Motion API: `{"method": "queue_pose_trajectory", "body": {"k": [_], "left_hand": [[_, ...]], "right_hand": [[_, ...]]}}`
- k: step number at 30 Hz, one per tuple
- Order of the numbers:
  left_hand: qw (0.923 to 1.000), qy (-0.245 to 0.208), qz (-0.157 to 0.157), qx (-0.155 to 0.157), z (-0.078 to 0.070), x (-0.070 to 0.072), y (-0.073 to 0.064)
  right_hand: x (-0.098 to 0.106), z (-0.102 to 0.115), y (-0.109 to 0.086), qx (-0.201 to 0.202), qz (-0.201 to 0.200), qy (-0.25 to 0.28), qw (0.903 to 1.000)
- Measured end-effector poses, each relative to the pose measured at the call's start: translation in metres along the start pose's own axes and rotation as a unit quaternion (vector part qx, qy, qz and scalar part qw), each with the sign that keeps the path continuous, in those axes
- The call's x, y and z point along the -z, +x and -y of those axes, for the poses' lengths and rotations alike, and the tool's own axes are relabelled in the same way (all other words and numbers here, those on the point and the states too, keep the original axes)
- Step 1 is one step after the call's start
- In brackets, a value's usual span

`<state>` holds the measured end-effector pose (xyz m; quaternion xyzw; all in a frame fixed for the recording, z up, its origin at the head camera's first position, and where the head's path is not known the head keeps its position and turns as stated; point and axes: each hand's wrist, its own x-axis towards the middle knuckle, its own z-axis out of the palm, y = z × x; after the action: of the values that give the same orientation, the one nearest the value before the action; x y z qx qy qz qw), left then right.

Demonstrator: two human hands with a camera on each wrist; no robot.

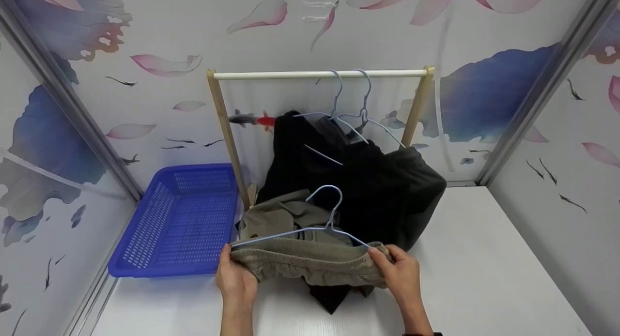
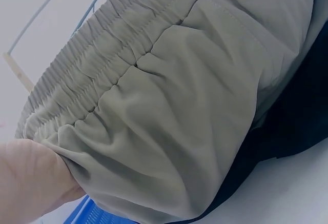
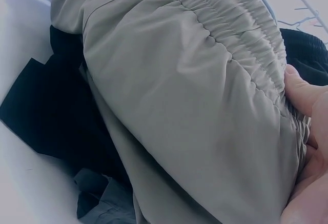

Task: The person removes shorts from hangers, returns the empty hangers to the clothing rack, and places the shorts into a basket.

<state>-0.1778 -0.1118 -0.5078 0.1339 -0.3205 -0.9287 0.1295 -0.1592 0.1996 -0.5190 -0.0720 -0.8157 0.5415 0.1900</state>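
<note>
Grey-khaki trousers (image 1: 315,270) with a gathered elastic waistband are stretched between both hands in the head view. A pale blue wire hanger (image 1: 330,224) lies along the waistband opening, hook upward. My left hand (image 1: 236,280) grips the left end of the waistband at the hanger's tip, and my right hand (image 1: 402,273) pinches the right end with thumb and fingers beside the hanger's other arm. In the left wrist view the left fingers are hidden by the trousers (image 2: 164,106). The right thumb presses on the waistband in the right wrist view.
Behind the hands stands a rack with a white bar (image 1: 271,75) and wooden legs. Black trousers (image 1: 373,195) and a dark grey garment (image 1: 424,176) hang from it on blue hangers (image 1: 364,103). A blue plastic basket (image 1: 164,272) sits at left on the white table (image 1: 489,278).
</note>
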Motion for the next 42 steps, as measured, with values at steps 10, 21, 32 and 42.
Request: {"method": "queue_pose_trajectory", "body": {"k": [10,21,32,42], "left_hand": [[0.9984,-0.034,0.044,0.006,0.000,0.002,0.001],[0.9976,-0.045,0.052,-0.004,0.001,0.002,0.000],[0.9970,-0.056,0.050,0.021,0.007,-0.001,-0.003],[0.9975,0.067,0.009,-0.021,0.009,0.000,-0.004]], "right_hand": [[-0.001,0.000,0.000,-0.028,0.014,0.003,0.9995],[-0.005,0.005,-0.003,-0.033,0.001,0.025,0.9991],[-0.011,0.008,-0.006,-0.061,0.010,0.027,0.9977],[-0.014,0.008,-0.008,-0.050,0.006,0.025,0.9984]]}}
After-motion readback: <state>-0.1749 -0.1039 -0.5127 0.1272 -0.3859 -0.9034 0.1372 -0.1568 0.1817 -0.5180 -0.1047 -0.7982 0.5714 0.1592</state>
